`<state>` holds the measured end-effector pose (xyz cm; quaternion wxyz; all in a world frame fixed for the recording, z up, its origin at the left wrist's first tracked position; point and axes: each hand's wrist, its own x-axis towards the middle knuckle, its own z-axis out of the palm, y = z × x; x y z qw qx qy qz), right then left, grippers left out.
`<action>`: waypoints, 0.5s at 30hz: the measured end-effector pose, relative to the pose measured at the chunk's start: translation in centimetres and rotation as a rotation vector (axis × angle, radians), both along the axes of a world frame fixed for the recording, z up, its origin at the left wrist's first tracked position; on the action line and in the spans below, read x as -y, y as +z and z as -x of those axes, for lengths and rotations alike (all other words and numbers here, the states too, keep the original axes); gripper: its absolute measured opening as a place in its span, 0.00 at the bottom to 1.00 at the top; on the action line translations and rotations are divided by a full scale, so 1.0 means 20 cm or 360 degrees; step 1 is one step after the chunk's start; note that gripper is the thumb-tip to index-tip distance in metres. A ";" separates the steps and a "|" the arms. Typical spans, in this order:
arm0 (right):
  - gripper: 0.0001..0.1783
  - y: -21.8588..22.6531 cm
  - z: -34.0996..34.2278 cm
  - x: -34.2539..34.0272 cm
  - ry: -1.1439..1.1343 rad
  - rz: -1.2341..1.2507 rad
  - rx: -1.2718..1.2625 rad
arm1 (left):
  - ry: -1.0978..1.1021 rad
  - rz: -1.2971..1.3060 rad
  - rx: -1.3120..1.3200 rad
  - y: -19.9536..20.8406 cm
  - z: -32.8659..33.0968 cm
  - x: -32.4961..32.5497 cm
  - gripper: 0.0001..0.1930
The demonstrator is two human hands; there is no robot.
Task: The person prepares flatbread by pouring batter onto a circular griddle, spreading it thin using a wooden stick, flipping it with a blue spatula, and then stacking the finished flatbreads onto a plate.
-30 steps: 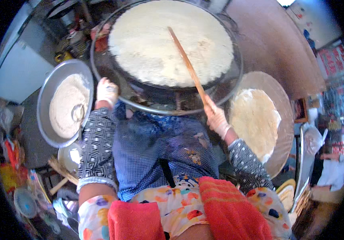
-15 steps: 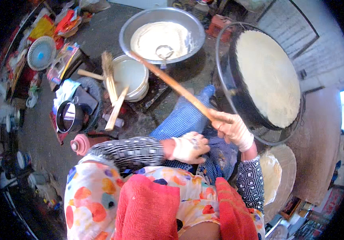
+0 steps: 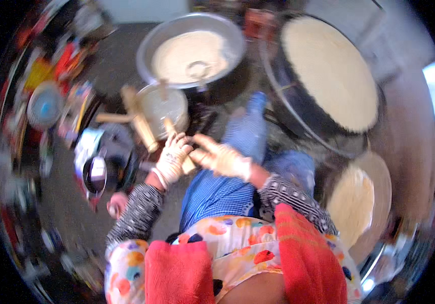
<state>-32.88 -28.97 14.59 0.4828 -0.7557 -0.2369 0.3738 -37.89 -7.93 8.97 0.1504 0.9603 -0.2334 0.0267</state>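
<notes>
My left hand (image 3: 173, 158), in a pale glove, is closed round a flat wooden scraper (image 3: 189, 165). One end of it points toward the white bucket (image 3: 183, 114) of cloudy liquid; the other shows below my fingers. Just to its right, my right hand (image 3: 221, 158), also gloved, is open with fingers stretched toward the left hand. Motion blurs both hands. A straw brush (image 3: 137, 116) leans at the bucket's left side. Across the bucket's far rim shows a blurred brown wooden end (image 3: 163, 90); I cannot tell whether it is the long stick.
A large metal basin (image 3: 149, 48) of pale batter with a ladle (image 3: 198, 71) stands at the back. To the right is a round black griddle (image 3: 298, 93) covered by a pale sheet. A round tray (image 3: 379, 195) with pale flatbread sits nearer. A dark pot (image 3: 96, 175) is at left.
My right hand has let go of the long stick and moved left. My left hand has moved up and left from my lap and taken hold of the scraper. The view has shifted.
</notes>
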 end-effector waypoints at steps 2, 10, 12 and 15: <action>0.29 -0.14 0.07 -0.01 -0.0090 0.0123 0.0692 | 0.0342 0.1124 -0.0316 -0.22 -0.06 0.23 0.23; 0.22 0.60 0.37 1.41 -0.0684 -0.0071 -0.0131 | -0.0658 0.0417 -0.0213 0.34 -0.15 0.69 0.31; 0.22 0.47 0.58 1.67 -0.0496 0.0384 0.0517 | -0.0866 0.0225 -0.0341 0.41 -0.11 0.81 0.34; 0.25 0.40 0.88 1.55 -0.0529 0.0836 0.0355 | -0.1219 -0.0029 -0.0116 0.41 -0.14 1.05 0.35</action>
